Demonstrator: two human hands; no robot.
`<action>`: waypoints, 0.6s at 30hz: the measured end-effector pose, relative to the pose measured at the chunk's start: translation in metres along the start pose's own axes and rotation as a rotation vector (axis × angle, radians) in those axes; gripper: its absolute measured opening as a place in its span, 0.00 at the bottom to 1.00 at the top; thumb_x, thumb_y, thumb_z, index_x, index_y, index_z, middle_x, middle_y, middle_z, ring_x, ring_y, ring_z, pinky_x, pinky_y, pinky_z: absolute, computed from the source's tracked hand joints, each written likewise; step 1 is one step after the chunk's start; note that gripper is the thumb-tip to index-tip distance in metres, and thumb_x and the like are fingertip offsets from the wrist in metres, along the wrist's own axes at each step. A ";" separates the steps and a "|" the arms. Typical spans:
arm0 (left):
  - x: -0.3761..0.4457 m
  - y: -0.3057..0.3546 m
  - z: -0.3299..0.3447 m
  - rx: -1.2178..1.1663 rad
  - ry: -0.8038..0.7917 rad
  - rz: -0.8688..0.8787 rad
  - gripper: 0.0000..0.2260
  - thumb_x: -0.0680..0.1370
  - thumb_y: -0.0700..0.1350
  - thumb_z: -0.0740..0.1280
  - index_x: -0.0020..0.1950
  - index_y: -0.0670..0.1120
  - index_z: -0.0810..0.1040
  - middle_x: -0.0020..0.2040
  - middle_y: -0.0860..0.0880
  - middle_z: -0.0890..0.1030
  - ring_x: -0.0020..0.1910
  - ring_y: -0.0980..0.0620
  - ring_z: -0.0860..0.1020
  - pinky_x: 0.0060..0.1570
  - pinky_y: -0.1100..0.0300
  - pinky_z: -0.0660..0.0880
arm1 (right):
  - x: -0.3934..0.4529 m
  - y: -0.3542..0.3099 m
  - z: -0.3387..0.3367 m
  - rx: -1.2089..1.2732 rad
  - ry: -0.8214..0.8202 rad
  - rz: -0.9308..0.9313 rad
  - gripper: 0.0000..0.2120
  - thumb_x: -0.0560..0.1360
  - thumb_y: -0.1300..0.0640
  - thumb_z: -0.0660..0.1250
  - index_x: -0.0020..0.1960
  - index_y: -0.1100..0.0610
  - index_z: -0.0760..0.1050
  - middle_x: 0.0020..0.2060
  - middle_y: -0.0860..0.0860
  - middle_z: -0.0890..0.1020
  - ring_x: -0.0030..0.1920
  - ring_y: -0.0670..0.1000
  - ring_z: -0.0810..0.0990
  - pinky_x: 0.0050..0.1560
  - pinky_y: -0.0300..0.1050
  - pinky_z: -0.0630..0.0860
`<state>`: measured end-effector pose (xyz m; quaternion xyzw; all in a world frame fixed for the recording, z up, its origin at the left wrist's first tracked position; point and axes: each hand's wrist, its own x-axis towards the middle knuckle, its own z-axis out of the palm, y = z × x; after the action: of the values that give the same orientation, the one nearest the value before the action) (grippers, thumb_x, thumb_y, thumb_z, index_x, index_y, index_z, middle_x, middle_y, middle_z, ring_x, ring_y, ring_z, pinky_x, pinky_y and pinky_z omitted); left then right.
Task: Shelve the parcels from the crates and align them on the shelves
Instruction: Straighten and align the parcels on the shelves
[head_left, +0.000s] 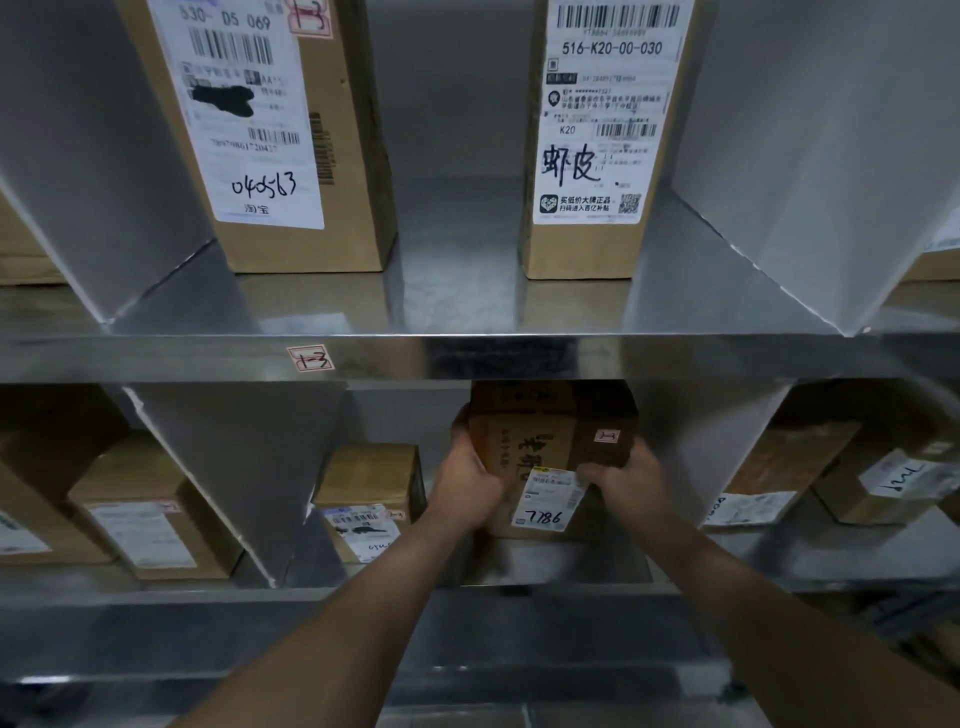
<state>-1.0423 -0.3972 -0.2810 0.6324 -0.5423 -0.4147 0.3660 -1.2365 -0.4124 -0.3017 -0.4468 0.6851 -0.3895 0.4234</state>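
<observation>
My left hand and right hand clamp brown parcel by its sides, centre of frame, inside lower shelf bay. Small box just left.

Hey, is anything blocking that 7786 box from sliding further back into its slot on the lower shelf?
Nothing visible does. The 7786 box, gripped by the left hand and right hand, sits between the small parcel and a divider; the space behind is hidden.
</observation>
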 end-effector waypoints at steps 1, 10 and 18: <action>0.002 0.000 0.001 0.006 0.002 -0.002 0.35 0.75 0.35 0.72 0.75 0.52 0.58 0.53 0.57 0.75 0.62 0.51 0.75 0.55 0.62 0.72 | 0.005 0.002 0.001 0.004 0.009 0.007 0.19 0.67 0.65 0.75 0.50 0.47 0.75 0.48 0.51 0.84 0.52 0.57 0.83 0.58 0.61 0.80; 0.012 0.001 0.005 -0.004 0.029 0.017 0.40 0.73 0.39 0.75 0.77 0.55 0.55 0.59 0.52 0.78 0.63 0.46 0.77 0.61 0.51 0.77 | 0.031 0.009 0.001 0.002 0.019 0.068 0.20 0.62 0.59 0.78 0.52 0.51 0.77 0.47 0.52 0.85 0.50 0.57 0.83 0.56 0.62 0.80; 0.013 0.004 0.005 0.010 0.011 0.036 0.41 0.73 0.42 0.75 0.78 0.54 0.54 0.64 0.48 0.78 0.64 0.45 0.77 0.62 0.51 0.76 | 0.030 0.004 -0.002 -0.075 0.044 0.047 0.19 0.66 0.62 0.77 0.54 0.52 0.77 0.46 0.52 0.83 0.49 0.57 0.82 0.56 0.61 0.80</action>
<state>-1.0471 -0.4102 -0.2812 0.6267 -0.5538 -0.4019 0.3730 -1.2468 -0.4396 -0.3118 -0.4375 0.7186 -0.3635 0.4002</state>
